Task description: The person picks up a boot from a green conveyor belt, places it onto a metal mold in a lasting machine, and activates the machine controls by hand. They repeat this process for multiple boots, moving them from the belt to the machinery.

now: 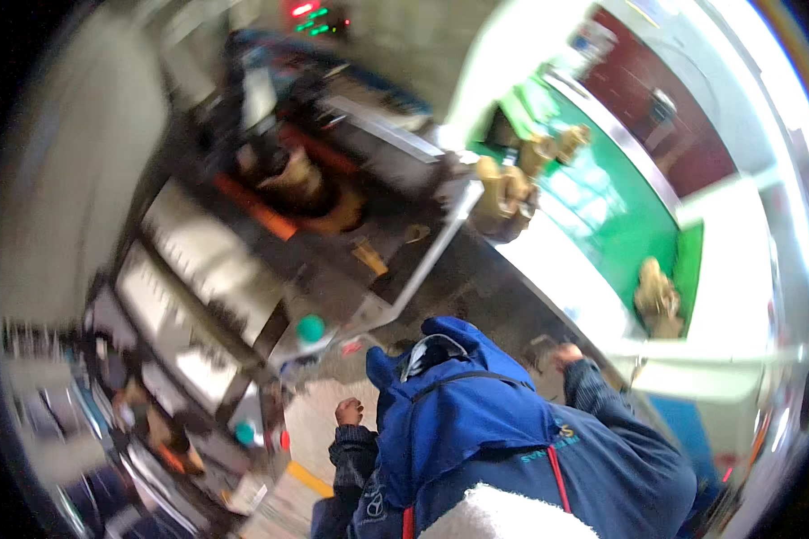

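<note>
My left hand (pixel 350 411) hangs in front of my body on the left, its fingers curled in, with nothing visible in it. It is nearest to the dark machine bench (pixel 333 301), apart from it. On the other side, my right hand (pixel 566 357) is beside the edge of the white and green worktable (pixel 562 278). Motion blur smears its fingers, and I cannot make out anything in them. Blue work clothing (pixel 476 404) covers my front between the hands.
Tan lumpy objects (pixel 503 199) stand at the worktable's near-left corner, and another tan object (pixel 658 299) lies at its right end. A tan piece (pixel 298 182) sits among orange bars on the bench. Green round buttons (pixel 311 329) mark the bench's front.
</note>
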The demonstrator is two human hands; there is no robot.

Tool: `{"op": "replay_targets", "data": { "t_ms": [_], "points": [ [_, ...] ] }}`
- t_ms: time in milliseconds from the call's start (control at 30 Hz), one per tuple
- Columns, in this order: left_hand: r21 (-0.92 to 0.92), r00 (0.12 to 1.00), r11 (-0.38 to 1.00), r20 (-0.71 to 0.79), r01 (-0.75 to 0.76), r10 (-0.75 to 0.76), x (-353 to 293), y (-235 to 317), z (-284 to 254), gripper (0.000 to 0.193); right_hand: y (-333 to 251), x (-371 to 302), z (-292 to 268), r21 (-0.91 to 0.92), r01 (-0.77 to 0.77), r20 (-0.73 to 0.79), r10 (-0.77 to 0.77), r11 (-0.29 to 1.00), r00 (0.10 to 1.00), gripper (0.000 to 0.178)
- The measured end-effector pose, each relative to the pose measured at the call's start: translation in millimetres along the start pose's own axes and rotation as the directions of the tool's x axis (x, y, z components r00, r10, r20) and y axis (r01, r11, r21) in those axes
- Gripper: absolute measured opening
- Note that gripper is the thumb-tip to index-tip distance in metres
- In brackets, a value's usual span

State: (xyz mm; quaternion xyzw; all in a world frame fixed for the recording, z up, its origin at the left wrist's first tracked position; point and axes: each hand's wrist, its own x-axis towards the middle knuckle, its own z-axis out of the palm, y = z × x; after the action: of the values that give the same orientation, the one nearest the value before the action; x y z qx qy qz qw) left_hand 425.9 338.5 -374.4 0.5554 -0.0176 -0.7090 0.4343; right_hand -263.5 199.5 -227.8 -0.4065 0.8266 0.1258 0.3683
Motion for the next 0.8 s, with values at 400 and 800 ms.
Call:
{"op": "replay_targets", "data": {
  "t_ms": [400,800],
  "points": [
    [0.853,0.993,0.510,0.073,-0.112,0.096,5,38,97,0.012,-172,-29,-36,0.220,0.511,0.008,-0.526,0.831,0.851,0.035],
    [0.973,0.965,0.210,-0.140,0.092,0.224,-92,-11,181,0.018,-253,211,-231,0.031,0.561,-0.430,-0.496,0.827,0.755,0.052]
  ]
}}
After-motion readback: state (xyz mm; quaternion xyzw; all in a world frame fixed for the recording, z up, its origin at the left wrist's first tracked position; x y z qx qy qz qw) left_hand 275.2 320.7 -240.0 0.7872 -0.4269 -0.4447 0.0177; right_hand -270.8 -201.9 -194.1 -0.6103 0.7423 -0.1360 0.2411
